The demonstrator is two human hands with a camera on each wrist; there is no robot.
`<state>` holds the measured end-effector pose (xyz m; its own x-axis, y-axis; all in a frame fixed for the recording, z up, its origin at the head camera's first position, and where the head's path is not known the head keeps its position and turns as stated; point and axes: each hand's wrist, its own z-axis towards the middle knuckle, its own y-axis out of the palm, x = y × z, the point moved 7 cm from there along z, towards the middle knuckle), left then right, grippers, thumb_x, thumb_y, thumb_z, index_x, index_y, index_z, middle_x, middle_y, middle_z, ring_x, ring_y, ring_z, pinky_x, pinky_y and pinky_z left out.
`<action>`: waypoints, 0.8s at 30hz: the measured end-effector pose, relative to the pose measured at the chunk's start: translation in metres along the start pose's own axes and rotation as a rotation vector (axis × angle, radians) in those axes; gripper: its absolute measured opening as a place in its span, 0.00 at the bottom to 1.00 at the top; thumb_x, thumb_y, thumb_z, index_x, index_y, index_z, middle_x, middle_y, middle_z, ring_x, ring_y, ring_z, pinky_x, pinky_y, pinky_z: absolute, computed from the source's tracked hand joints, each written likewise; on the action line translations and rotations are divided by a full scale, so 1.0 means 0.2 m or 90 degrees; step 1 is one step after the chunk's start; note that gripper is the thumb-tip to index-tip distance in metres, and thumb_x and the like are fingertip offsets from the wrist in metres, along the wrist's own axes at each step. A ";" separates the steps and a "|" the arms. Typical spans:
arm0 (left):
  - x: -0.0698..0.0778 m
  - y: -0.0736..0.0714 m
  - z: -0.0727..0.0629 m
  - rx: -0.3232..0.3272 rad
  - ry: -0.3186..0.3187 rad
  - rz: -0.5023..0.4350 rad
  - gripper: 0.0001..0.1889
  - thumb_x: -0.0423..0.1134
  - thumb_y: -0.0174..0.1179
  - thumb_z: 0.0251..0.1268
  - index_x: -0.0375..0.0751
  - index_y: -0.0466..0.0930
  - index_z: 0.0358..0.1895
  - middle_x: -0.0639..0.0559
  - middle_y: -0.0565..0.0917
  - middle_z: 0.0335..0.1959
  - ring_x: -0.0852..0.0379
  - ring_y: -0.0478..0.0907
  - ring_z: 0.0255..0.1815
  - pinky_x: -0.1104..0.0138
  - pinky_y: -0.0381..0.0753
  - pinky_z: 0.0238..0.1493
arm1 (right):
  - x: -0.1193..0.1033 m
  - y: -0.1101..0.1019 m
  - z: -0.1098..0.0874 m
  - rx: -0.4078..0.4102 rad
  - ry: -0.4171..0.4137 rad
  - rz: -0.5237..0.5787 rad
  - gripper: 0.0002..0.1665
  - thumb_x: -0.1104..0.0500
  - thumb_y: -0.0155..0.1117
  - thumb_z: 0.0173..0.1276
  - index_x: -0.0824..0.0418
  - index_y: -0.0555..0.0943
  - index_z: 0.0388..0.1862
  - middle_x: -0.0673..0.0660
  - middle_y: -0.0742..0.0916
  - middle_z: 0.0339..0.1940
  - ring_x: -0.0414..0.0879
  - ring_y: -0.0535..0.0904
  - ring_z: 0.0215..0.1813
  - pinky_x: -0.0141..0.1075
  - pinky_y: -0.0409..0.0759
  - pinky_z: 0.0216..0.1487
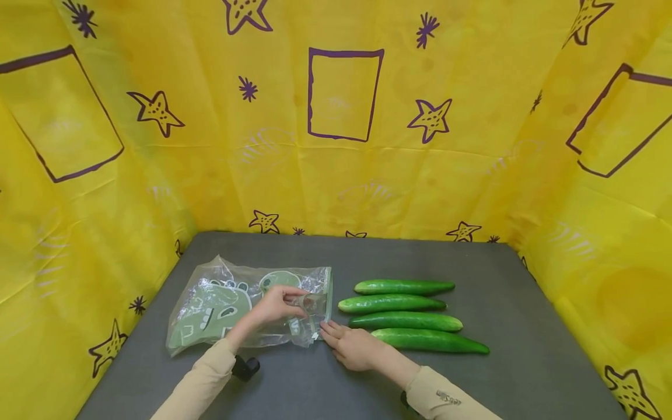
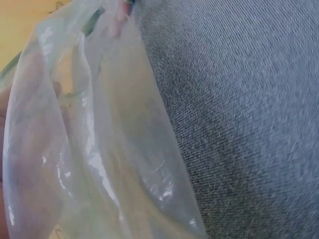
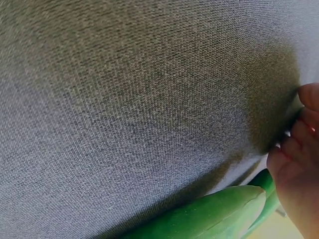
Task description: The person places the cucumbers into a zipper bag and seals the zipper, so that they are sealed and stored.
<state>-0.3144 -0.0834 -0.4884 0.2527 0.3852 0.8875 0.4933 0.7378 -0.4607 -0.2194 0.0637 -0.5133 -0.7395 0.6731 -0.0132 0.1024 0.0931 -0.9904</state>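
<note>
A clear plastic zip bag [image 1: 210, 341] with green cartoon figures lies on the left half of the dark table. Above its right part, my left hand [image 1: 275, 304] pinches the film between thumb and fingers. In the left wrist view the wrinkled film [image 2: 124, 119] hangs in front of part of that hand. My right hand [image 1: 359, 349] rests low on the table, its extended fingertips at the near corner of the bag's zip edge, beside a small white slider [image 1: 315, 336]. Next to this hand lies the nearest cucumber [image 1: 430, 340], whose pale end [image 3: 239, 204] shows in the right wrist view.
Several more cucumbers, among them the farthest one [image 1: 404, 286], lie in parallel right of the bag. Yellow curtains [image 1: 336, 181] with purple drawings enclose the grey table [image 1: 525, 350] at the back and both sides.
</note>
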 end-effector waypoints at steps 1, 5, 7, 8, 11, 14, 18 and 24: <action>0.00 -0.01 0.00 0.006 -0.003 -0.016 0.26 0.33 0.70 0.49 0.29 0.78 0.54 0.31 0.81 0.52 0.54 0.85 0.40 0.74 0.81 0.28 | 0.00 0.00 0.00 0.001 0.000 0.000 0.29 0.53 0.49 0.74 0.56 0.62 0.73 0.54 0.66 0.74 0.47 0.64 0.73 0.35 0.70 0.68; -0.02 -0.01 -0.01 0.017 -0.017 -0.098 0.25 0.32 0.68 0.52 0.27 0.76 0.55 0.31 0.82 0.49 0.57 0.86 0.39 0.72 0.83 0.30 | 0.00 0.00 0.00 0.005 0.001 0.003 0.30 0.52 0.50 0.74 0.57 0.62 0.72 0.54 0.67 0.74 0.47 0.64 0.73 0.36 0.71 0.67; -0.02 -0.01 -0.02 0.022 -0.017 -0.128 0.25 0.32 0.66 0.55 0.26 0.75 0.56 0.31 0.82 0.48 0.59 0.86 0.41 0.70 0.84 0.37 | 0.00 -0.01 -0.01 0.007 0.002 0.006 0.30 0.52 0.50 0.74 0.57 0.62 0.72 0.54 0.67 0.74 0.47 0.64 0.73 0.36 0.71 0.67; -0.02 -0.02 -0.02 0.027 -0.013 -0.139 0.24 0.32 0.65 0.56 0.25 0.74 0.57 0.31 0.82 0.48 0.58 0.85 0.43 0.69 0.85 0.41 | 0.00 -0.01 -0.01 0.007 0.003 0.007 0.30 0.52 0.50 0.74 0.57 0.62 0.72 0.54 0.67 0.74 0.47 0.64 0.73 0.36 0.71 0.67; -0.03 -0.03 -0.03 0.047 -0.015 -0.149 0.24 0.32 0.63 0.59 0.25 0.73 0.58 0.30 0.81 0.49 0.53 0.84 0.47 0.64 0.83 0.48 | 0.00 -0.01 -0.01 0.008 0.005 0.008 0.30 0.52 0.49 0.74 0.57 0.62 0.72 0.54 0.67 0.74 0.47 0.64 0.73 0.36 0.71 0.67; -0.03 -0.05 -0.04 0.067 -0.023 -0.146 0.23 0.32 0.62 0.60 0.25 0.72 0.58 0.29 0.80 0.50 0.48 0.83 0.49 0.61 0.82 0.52 | 0.00 -0.01 0.00 0.011 0.004 0.006 0.30 0.53 0.49 0.74 0.57 0.62 0.72 0.54 0.67 0.74 0.47 0.64 0.73 0.35 0.71 0.67; -0.04 -0.07 -0.05 0.083 -0.035 -0.152 0.22 0.33 0.62 0.62 0.27 0.74 0.58 0.30 0.80 0.51 0.53 0.83 0.48 0.60 0.80 0.55 | 0.00 -0.01 0.00 0.011 0.003 0.008 0.30 0.52 0.50 0.74 0.57 0.62 0.72 0.54 0.67 0.74 0.47 0.65 0.73 0.35 0.71 0.67; -0.03 -0.08 -0.05 0.104 -0.030 -0.182 0.22 0.32 0.62 0.61 0.24 0.73 0.57 0.34 0.82 0.48 0.69 0.83 0.42 0.71 0.81 0.50 | 0.00 -0.01 0.00 0.008 0.008 0.016 0.30 0.52 0.50 0.74 0.56 0.62 0.72 0.54 0.67 0.74 0.46 0.65 0.73 0.36 0.72 0.66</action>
<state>-0.3155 -0.1039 -0.4865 0.0821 0.1717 0.9817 0.3975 0.8977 -0.1902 -0.2196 0.0648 -0.5118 -0.7280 0.6846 -0.0366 0.1126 0.0668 -0.9914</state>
